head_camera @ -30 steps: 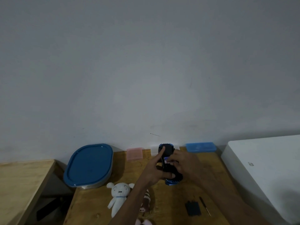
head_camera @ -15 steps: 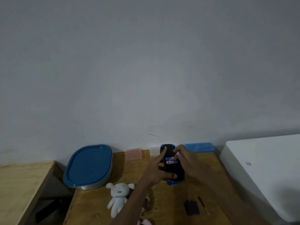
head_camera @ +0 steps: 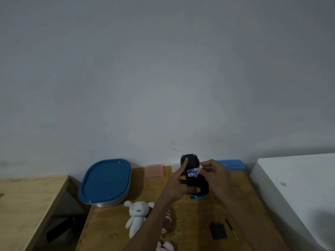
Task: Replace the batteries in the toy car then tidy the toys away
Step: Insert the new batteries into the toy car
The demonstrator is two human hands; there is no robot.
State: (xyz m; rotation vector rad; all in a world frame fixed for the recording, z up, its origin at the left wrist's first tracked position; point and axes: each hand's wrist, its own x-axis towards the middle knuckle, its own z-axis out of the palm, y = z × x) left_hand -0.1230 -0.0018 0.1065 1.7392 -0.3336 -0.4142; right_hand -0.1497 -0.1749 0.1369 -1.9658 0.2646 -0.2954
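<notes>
Toy car (head_camera: 196,185) held belly-up above rear middle of wooden table (head_camera: 184,223), battery bay open, batteries (head_camera: 191,173) showing. Left hand (head_camera: 178,185) grips car's side, forefinger stretched along chassis. Right hand (head_camera: 214,175) pinches small pale piece (too blurred to name) at bay's edge. Blue-lidded container (head_camera: 106,182) at rear left corner; white plush (head_camera: 137,216) near front, left of forearm. Black cover (head_camera: 218,230) and screwdriver (head_camera: 231,228) front right, bare wood around them.
</notes>
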